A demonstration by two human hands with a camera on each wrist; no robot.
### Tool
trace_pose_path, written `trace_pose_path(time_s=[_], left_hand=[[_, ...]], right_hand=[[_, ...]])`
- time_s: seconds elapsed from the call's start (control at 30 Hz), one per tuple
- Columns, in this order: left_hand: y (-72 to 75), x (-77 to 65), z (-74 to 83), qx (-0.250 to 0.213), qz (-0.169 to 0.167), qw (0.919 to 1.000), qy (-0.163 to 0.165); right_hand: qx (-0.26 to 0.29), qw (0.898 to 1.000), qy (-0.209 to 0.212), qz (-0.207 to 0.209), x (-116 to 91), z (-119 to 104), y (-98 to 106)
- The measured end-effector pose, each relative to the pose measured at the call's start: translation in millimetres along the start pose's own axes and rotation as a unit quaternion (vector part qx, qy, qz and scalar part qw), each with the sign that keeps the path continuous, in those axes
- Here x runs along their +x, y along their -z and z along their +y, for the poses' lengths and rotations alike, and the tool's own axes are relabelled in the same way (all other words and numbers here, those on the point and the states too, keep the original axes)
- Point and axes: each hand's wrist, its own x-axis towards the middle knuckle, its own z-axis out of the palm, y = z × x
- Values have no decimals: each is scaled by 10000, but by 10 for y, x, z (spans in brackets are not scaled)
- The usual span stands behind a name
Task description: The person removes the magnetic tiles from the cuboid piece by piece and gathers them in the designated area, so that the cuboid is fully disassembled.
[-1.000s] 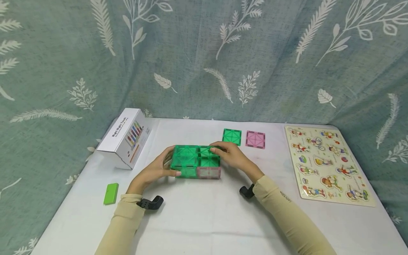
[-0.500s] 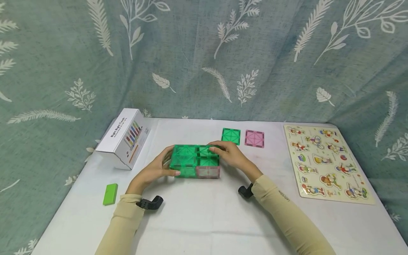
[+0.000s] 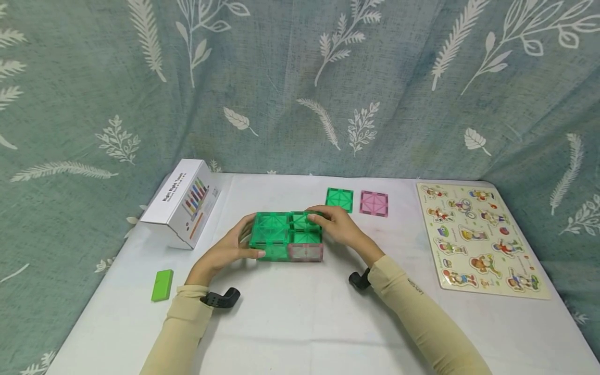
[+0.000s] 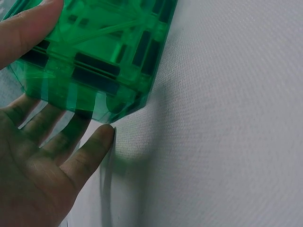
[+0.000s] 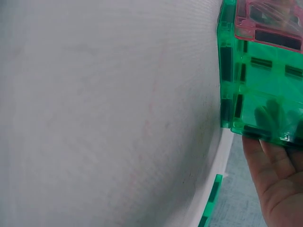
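Observation:
A low box built from translucent magnetic tiles (image 3: 271,228) stands mid-table, mostly green, with a pink tile (image 3: 305,252) at its front right. My left hand (image 3: 229,247) grips the left end, thumb at the front and fingers behind. In the left wrist view the thumb lies over the green tiles (image 4: 102,35), and the fingers show beneath them. At the back right corner my right hand (image 3: 342,226) pinches a green tile (image 3: 301,221), thumb on the near side. Its fingers are seen through the green wall (image 5: 270,90) in the right wrist view.
Behind the box lie a flat green tile (image 3: 339,200) and a flat pink tile (image 3: 374,203). A white carton (image 3: 180,205) stands at the back left, with a bright green block (image 3: 162,285) nearer. A wooden picture puzzle board (image 3: 483,239) occupies the right side.

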Motion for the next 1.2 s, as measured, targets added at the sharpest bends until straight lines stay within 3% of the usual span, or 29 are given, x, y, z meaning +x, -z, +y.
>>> trace_pose_path(time_s=[0.63,1.2], left_hand=[[-5,-8,-7,26,25,10000,16],[-2,-11,6,5,12,10000,43]], right_hand=[[220,9990,-373,87,5,29,-22],[355,9984,-426,93,51,122,-31]])
